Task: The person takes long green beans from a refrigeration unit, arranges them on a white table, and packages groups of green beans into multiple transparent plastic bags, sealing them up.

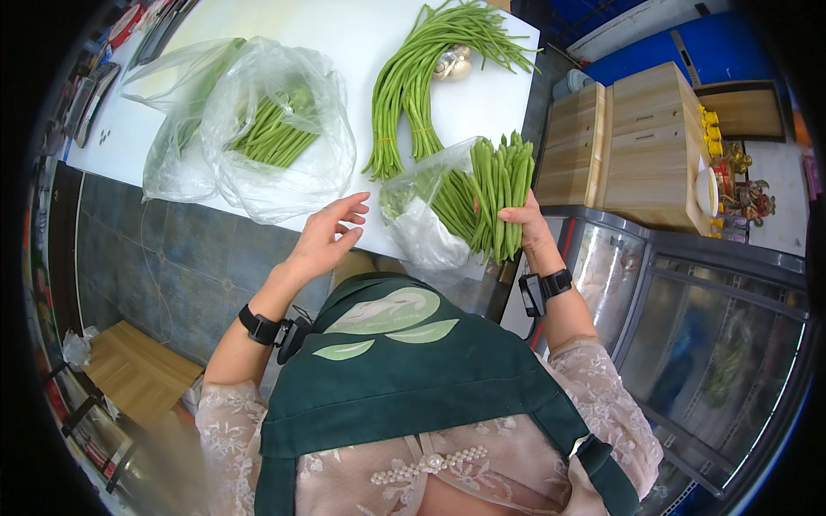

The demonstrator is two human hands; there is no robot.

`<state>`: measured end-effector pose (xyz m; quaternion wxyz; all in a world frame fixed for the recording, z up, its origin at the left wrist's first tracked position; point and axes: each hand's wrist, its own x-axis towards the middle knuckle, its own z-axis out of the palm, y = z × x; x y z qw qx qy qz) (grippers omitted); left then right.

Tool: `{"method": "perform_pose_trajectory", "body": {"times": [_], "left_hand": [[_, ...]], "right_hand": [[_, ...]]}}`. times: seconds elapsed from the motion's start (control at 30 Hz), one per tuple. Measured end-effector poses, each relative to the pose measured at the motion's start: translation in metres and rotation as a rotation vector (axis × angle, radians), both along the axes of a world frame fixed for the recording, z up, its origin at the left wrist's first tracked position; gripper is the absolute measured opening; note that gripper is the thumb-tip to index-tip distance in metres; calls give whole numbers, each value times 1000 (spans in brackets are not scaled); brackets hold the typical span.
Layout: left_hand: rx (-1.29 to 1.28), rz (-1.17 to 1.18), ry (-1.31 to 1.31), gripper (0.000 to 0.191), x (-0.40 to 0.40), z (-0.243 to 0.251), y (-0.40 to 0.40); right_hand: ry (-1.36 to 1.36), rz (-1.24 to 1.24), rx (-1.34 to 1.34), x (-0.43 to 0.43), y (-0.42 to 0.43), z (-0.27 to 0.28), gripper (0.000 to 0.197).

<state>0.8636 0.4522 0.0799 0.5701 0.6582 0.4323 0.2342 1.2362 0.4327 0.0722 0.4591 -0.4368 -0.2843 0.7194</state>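
Observation:
My right hand [526,222] grips a bunch of green beans [502,193], held upright at the table's right front corner. Just left of it, more green beans [455,206] stick out of a clear plastic bag [426,232]. My left hand [330,233] is raised at the table's front edge, fingers apart and holding nothing. It is between that bag and a larger open plastic bag [322,174] with green beans [274,135] inside. Behind my right hand, long yardlong beans [393,97] lie curved on the white table, tied near their ends with bands.
The white table [361,39] also carries a small bag of pale, mushroom-like pieces [453,62]. Dark tools [97,100] lie at its far left. Wooden cabinets [652,148] and a glass-door refrigerated case [710,322] stand on the right. A cardboard-coloured box [139,367] is on the tiled floor [193,251].

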Motion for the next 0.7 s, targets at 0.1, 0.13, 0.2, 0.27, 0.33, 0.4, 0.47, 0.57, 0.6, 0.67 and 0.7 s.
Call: {"method": "perform_pose_trajectory", "body": {"times": [0.1, 0.13, 0.2, 0.27, 0.33, 0.4, 0.47, 0.57, 0.6, 0.67, 0.7], "left_hand": [[37, 56, -10, 55, -15, 11, -2], [63, 91, -4, 55, -21, 15, -2], [72, 134, -3, 54, -36, 18, -3], [69, 202, 24, 53, -53, 17, -6], [75, 222, -2, 51, -66, 13, -9], [49, 261, -7, 51, -77, 13, -13], [25, 254, -1, 57, -87, 12, -18], [37, 341, 18, 64, -98, 17, -23], [8, 343, 118, 69, -100, 25, -21], [-15, 354, 232, 74, -107, 35, -16], [71, 293, 363, 77, -109, 38, -13]], "right_hand": [[78, -8, 21, -11, 2, 10, 69], [113, -45, 2, -15, 1, 15, 69], [168, -29, -37, -19, -4, 18, 69], [222, -11, -76, -20, -11, 19, 68], [299, -21, -158, -17, -27, 15, 69], [240, -26, -182, -16, -40, 20, 71], [232, 24, -247, -16, -50, 28, 73], [283, -8, -245, -32, -49, 49, 75], [332, -36, -221, -41, -45, 58, 75], [325, -57, -116, -67, -28, 71, 75], [362, -44, -116, -81, -18, 76, 75]]}}
